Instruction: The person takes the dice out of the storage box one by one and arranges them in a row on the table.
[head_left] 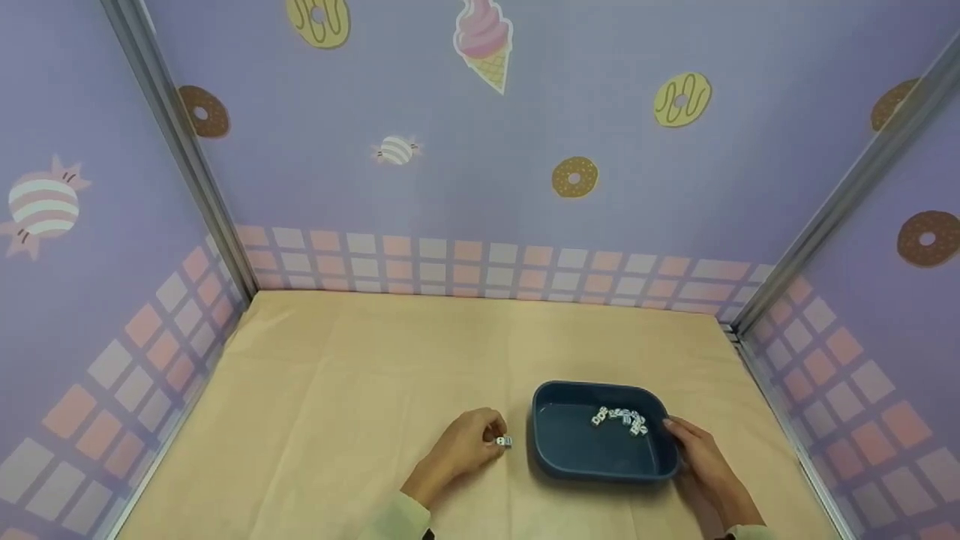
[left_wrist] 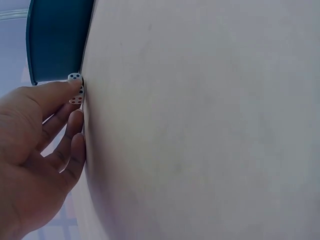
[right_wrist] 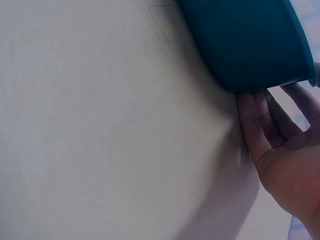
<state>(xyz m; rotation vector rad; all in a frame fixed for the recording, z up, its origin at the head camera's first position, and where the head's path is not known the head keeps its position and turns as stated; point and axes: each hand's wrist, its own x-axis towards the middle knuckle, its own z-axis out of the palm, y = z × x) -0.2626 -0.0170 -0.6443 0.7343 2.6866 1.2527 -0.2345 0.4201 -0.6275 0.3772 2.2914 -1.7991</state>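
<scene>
My left hand point(head_left: 469, 444) is low over the cloth, left of a dark blue rectangular tub point(head_left: 581, 472). Its thumb and forefinger pinch small white dice point(head_left: 504, 442) with dark dots. In the left wrist view the dice point(left_wrist: 75, 100) show partly behind the thumb, close to the cloth and near the tub's end wall point(left_wrist: 57, 42). At the tub's right end my right hand point(head_left: 705, 461) grips the wall, thumb over the rim and fingers on the outside. Inside the tub, several white dice point(head_left: 626, 418) lie in a loose cluster toward the back right.
A pale yellow cloth point(head_left: 360, 390) covers the table. Purple panels with sweets printed on them stand at the back point(head_left: 465, 195), left point(head_left: 67, 300) and right point(head_left: 892, 315), joined by metal corner posts point(head_left: 187, 150).
</scene>
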